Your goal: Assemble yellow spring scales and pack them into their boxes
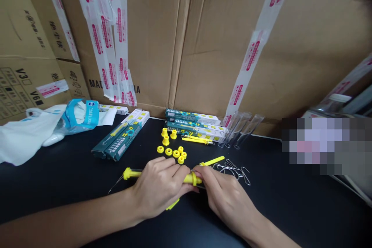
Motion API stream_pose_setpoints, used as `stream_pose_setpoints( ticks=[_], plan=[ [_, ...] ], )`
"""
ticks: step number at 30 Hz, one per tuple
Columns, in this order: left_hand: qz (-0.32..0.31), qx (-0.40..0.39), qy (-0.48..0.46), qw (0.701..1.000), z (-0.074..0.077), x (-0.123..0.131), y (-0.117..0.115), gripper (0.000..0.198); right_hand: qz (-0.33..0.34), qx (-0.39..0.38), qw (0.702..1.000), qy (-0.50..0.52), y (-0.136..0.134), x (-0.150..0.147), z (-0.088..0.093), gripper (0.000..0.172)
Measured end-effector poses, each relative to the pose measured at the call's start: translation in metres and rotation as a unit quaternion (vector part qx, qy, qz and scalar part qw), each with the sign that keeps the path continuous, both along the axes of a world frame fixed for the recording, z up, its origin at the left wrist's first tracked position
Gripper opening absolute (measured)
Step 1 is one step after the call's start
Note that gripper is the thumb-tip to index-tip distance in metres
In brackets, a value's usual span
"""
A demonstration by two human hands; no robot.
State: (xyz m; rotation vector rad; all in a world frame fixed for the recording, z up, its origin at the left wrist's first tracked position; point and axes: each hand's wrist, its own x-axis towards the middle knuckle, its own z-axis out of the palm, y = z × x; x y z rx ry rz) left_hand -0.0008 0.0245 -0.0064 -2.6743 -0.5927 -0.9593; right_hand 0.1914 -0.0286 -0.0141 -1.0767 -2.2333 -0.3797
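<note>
Head view: left hand [162, 186], right hand [226, 193] grip yellow tube [189, 178], axis crosswise, wire [116, 182] leftward.

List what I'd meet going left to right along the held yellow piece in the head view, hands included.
Thin wire, yellow end cap, left hand, yellow collar, right hand.
</note>
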Motion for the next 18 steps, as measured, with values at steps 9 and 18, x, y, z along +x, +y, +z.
stream_pose_setpoints(
  ticks=[9, 18],
  plan=[
    [-0.011, 0.026, -0.058, 0.998, 0.005, 0.000, -0.003, 0.036, 0.004, -0.021, 1.000, 0.000, -0.008, 0.004, 0.002, 0.030],
    [-0.037, 0.041, -0.034, 0.998, 0.001, 0.002, -0.004, 0.036, 0.024, -0.105, 0.994, 0.012, -0.010, 0.009, 0.004, 0.038]
  ],
)
